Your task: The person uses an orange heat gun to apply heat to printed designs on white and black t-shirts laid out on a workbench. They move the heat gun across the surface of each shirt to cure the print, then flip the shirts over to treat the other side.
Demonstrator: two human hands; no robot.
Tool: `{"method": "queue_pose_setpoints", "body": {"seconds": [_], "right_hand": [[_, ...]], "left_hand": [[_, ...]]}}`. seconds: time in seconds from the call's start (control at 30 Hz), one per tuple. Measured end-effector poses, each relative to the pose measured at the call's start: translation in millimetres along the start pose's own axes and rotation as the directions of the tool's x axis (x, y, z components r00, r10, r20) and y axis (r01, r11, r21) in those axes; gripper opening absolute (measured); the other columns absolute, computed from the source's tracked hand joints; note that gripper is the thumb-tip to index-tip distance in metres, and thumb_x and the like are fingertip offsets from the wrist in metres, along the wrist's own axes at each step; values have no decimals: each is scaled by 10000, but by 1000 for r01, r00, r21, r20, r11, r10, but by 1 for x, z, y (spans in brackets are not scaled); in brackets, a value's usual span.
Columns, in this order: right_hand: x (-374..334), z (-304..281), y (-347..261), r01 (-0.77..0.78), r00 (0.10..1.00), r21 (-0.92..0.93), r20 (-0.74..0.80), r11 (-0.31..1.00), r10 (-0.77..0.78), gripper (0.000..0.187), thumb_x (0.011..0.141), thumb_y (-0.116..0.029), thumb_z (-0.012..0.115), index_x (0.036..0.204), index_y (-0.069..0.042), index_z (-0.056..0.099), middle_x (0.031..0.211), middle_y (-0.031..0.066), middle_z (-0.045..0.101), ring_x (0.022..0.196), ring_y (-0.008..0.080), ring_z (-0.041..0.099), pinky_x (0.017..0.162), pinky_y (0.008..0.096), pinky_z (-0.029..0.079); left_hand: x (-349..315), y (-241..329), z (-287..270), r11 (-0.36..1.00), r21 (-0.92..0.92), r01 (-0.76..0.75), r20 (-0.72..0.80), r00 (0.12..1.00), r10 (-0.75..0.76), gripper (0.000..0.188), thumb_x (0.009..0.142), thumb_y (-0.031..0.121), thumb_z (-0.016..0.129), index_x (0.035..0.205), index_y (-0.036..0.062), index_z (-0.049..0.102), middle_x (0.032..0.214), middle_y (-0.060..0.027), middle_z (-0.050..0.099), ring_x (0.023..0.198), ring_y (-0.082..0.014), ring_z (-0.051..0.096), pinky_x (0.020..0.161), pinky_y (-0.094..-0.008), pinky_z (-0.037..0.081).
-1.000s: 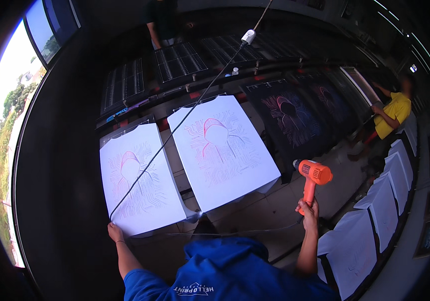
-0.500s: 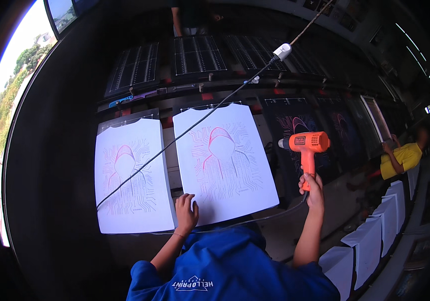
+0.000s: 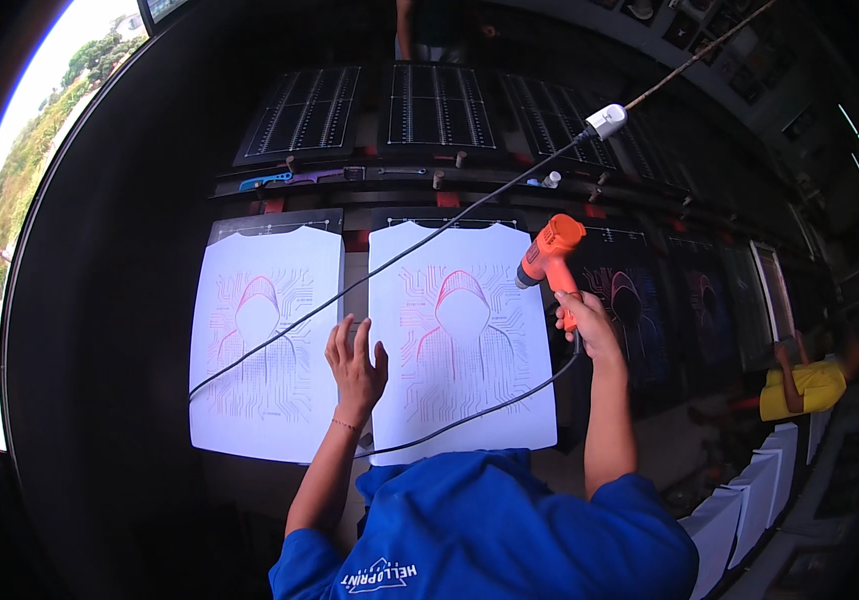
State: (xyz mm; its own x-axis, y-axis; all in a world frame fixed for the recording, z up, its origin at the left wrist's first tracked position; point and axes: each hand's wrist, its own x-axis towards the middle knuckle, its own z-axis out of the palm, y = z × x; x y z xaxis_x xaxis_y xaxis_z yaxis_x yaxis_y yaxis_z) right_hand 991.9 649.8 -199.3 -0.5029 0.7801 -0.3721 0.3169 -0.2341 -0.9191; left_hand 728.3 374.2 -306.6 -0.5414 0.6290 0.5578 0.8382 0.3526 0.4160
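Note:
My right hand (image 3: 586, 322) grips the handle of an orange heat gun (image 3: 553, 258), whose dark nozzle points down and left over the upper right of a white shirt panel (image 3: 519, 410). That panel lies flat on a dark board and bears a red and grey hooded-figure print with circuit-like lines. Another white shirt panel (image 3: 219, 420) with the same print lies to its left. Above the gap between the two, my left hand (image 3: 356, 370) is held with its fingers spread and nothing in it. The gun's black cord loops down across the right panel's lower part.
A black cable (image 3: 399, 255) with a white connector (image 3: 606, 121) slants across the view. Dark boards with printed panels (image 3: 629, 310) continue at right. Beyond a tool rail stand marked black boards (image 3: 439, 110). A person in yellow (image 3: 804, 390) is at right, another at the far side.
My right hand has brought the heat gun left and tilted it, from over the dark panels to the white one. My left hand has lifted and spread its fingers.

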Motion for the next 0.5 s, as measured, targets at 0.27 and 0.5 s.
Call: {"method": "queue_pose_setpoints", "body": {"seconds": [0.27,0.5], "right_hand": [[43,10,7,-35,997,37,66,999,32,344,904,-354,623,973,-21,579,723,36,566,593,114,598,402,229,398],[62,20,5,-26,999,55,45,998,24,359,907,-368,616,959,-15,580,728,44,570,597,122,611,409,235,410]], "left_hand": [[79,-78,-24,997,61,54,384,920,-73,311,956,258,554,770,27,463,707,-164,569,624,-390,579,527,-459,441],[68,-189,-181,841,496,214,-34,973,-228,241,994,189,488,835,8,476,705,-167,562,626,-364,576,540,-415,450]]}}
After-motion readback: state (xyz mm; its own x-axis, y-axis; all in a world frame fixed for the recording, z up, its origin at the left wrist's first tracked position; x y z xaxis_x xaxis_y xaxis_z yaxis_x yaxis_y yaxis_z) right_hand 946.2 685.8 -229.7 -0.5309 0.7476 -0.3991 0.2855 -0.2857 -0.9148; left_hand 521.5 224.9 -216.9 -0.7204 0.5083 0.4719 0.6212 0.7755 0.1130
